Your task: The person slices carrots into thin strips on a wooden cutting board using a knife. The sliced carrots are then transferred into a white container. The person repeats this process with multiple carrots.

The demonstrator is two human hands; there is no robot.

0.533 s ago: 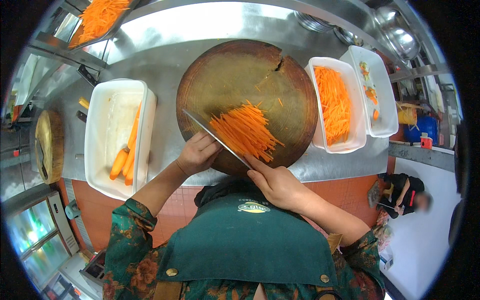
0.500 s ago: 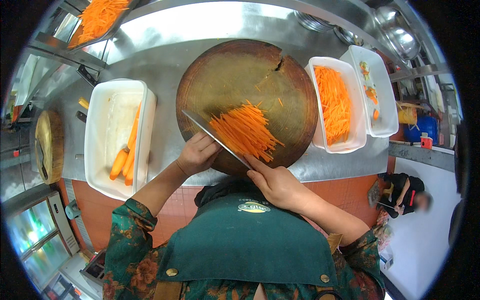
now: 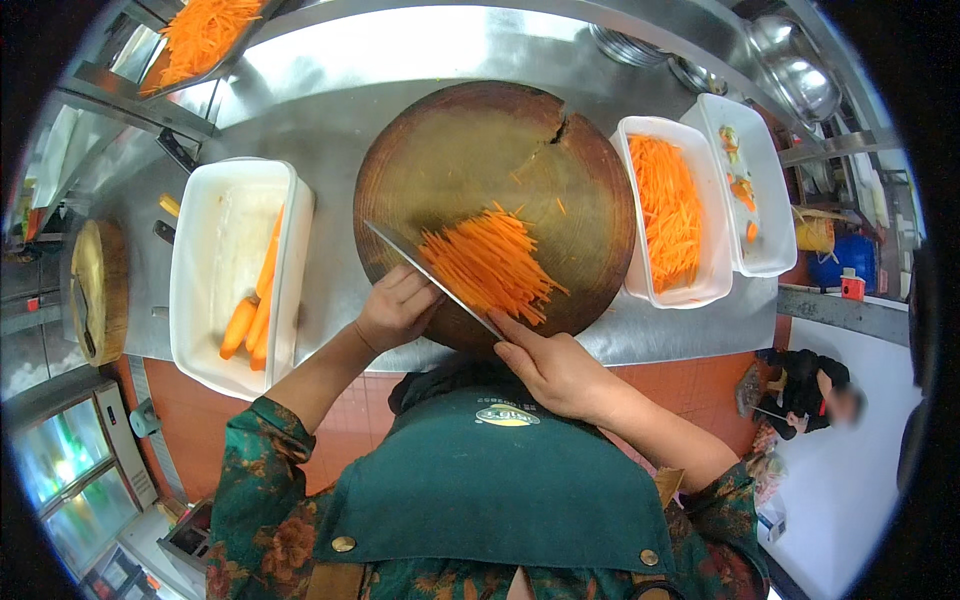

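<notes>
A round wooden chopping block [image 3: 450,140] with a crack in its far edge stands in the middle. On its near half lies a heap of cut carrot strips [image 3: 492,262]. My right hand [image 3: 552,368] is closed round the handle end of a kitchen knife [image 3: 430,272], whose blade slants to the far left along the heap's left side. Close against the blade's left face, my left hand [image 3: 398,310] has its fingers bent and together. Whatever lies under those fingers is hidden.
A white tub [image 3: 235,180] with several peeled carrots [image 3: 238,328] stands left. To the right are a white tub of carrot shreds [image 3: 667,215] and another with scraps [image 3: 775,200]. More shreds [image 3: 205,40] sit on a tray at far left. Another person [image 3: 805,390] is low at the right.
My hands, the knife and the carrot strips show no clear movement. At the right, the other person's arm has shifted a little.
</notes>
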